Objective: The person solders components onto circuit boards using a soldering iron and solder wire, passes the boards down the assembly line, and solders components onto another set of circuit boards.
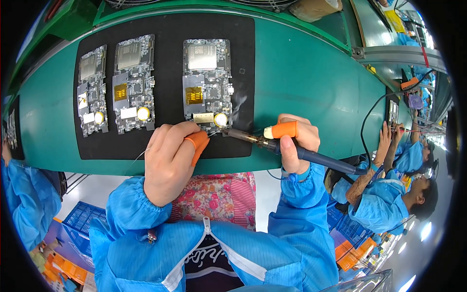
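My right hand (300, 136), an orange finger cot on one finger, is closed round the dark blue handle of a soldering iron (318, 159). Its tip meets the lower edge of the nearest circuit board (210, 80), just below a round, yellow-rimmed part (221, 120), and thin smoke rises there. My left hand (170, 158), with orange finger cots too, pinches a thin solder wire (213, 133) whose end reaches toward the iron's tip. That board lies flat on a black mat (170, 73). Two similar boards, a middle one (134, 82) and a left one (92, 90), lie beside it.
The mat rests on a green bench (301, 78) with a raised green rail behind. The iron's black cable (366, 129) arcs up at the right. Co-workers in blue sit at both sides; one person's hands (386, 141) are near other boards. A brown roll (315, 9) stands behind.
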